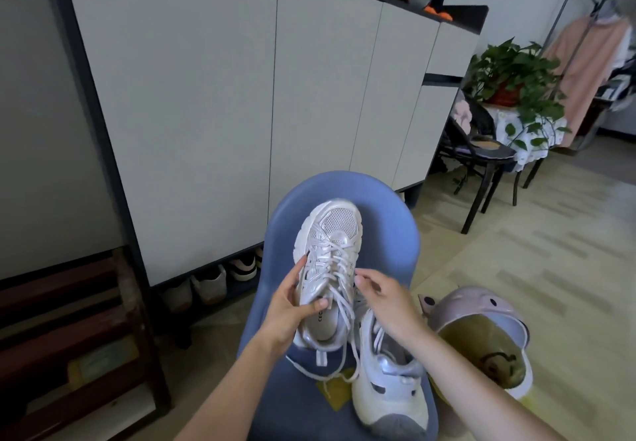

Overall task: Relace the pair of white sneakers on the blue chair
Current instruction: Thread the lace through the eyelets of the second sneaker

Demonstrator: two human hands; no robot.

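Left hand (292, 306) grips the raised sneaker (328, 268) by its side, toe pointing away, above the blue chair (385, 230). It's white with silvery overlays, mesh toe, white laces (335, 261) crossed loosely, ends dangling. Right hand (385, 299) pinches a lace beside the tongue. The second sneaker (389, 382) lies on the seat, toe toward the camera.
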